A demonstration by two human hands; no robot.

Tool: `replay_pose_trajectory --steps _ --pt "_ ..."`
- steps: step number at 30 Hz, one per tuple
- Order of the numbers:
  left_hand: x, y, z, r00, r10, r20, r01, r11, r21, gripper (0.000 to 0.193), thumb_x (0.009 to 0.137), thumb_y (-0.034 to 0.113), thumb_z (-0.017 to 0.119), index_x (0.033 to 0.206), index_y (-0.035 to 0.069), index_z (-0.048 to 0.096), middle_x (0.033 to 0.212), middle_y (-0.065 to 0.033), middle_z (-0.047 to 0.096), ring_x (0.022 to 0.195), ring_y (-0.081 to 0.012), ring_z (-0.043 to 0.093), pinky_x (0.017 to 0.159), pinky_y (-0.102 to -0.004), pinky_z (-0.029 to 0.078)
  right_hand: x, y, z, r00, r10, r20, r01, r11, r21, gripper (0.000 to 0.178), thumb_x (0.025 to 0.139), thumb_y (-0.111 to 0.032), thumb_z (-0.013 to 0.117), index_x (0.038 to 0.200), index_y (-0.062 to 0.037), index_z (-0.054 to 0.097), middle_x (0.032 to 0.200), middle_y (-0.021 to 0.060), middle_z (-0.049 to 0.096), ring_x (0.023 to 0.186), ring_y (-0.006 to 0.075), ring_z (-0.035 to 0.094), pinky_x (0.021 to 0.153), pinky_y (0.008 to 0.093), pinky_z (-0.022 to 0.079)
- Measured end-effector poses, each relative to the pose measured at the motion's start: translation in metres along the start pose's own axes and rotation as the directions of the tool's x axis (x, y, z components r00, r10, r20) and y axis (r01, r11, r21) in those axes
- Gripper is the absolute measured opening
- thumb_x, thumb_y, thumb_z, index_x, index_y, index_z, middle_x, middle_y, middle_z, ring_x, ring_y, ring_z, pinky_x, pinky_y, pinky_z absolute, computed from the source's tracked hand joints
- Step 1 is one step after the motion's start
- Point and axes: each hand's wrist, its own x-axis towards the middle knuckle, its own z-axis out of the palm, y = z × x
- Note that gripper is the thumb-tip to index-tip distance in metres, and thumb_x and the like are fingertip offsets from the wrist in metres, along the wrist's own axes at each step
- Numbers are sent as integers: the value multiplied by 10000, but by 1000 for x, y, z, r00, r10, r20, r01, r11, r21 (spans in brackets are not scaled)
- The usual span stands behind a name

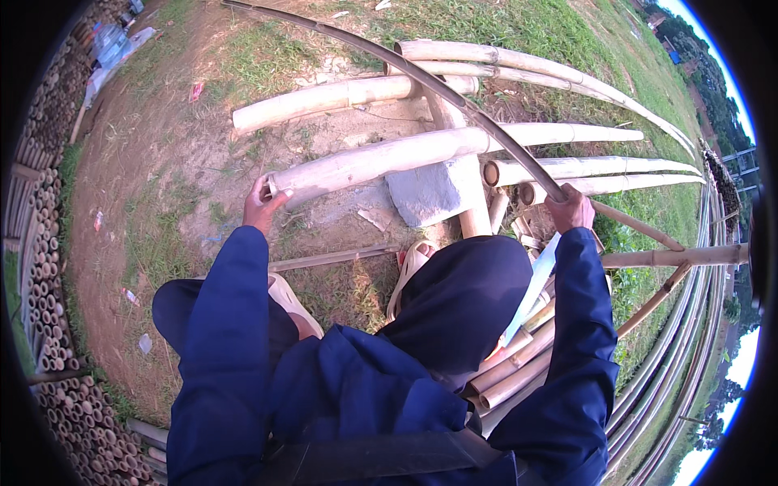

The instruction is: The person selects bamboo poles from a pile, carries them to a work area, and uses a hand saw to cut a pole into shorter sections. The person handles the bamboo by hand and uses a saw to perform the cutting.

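My left hand (263, 204) grips the near end of a thick, pale bamboo pole (389, 162), with the thumb on its side and the fingers at the cut rim. That pole slants away to the right across a wooden support (472, 223), beside a grey stone block (428, 194). In my right hand (570, 208) is a long, thin, dark strip (502, 136), which looks like split bamboo. The strip crosses above the pale pole and runs up to the far left. My right fingers are closed around it.
More bamboo poles (316, 101) lie beyond, with others (583, 168) to the right. Cut bamboo pieces (519, 364) lie beside my right knee. A bamboo rail frame (673, 257) stands at the right. Stacked bamboo (49, 283) lines the left edge.
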Motion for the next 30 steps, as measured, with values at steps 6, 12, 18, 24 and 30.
replay_pose_trajectory --steps 6,12,18,24,30 --pt "-23 -1 5 996 74 58 -67 991 -118 766 788 156 847 1429 77 435 1331 -176 569 1230 -277 570 1045 -406 475 33 -40 -3 976 -211 -50 215 970 111 309 746 -362 776 883 -93 709 745 139 697 736 330 702 707 440 537" --pt "-15 -8 7 995 96 41 -94 994 -61 761 775 188 864 1411 87 457 1342 -182 571 1248 -283 556 1066 -424 447 102 -113 17 947 -322 -3 318 934 164 557 690 -339 848 1180 -99 737 1006 165 754 939 311 734 864 398 565" --pt "-24 4 4 998 13 54 -9 997 -80 778 781 141 839 1440 96 428 1392 -163 533 1292 -282 517 1092 -429 422 130 -228 38 825 -548 142 518 832 199 477 711 -363 819 1126 -142 739 946 159 744 895 342 714 815 406 563" --pt "-20 7 13 997 18 68 -11 994 -105 812 759 182 869 1439 92 434 1386 -184 534 1293 -301 522 1093 -437 422 166 -235 108 768 -607 204 589 795 146 449 745 -293 800 1174 -202 704 981 142 738 951 342 698 926 439 510" --pt "-14 11 -3 988 -102 113 109 992 -62 872 756 205 867 1462 -19 407 1367 -193 559 1272 -287 547 1103 -405 407 135 -241 122 713 -701 31 699 713 45 739 795 -162 746 1467 -267 458 1426 117 528 1311 320 523 1099 545 359"
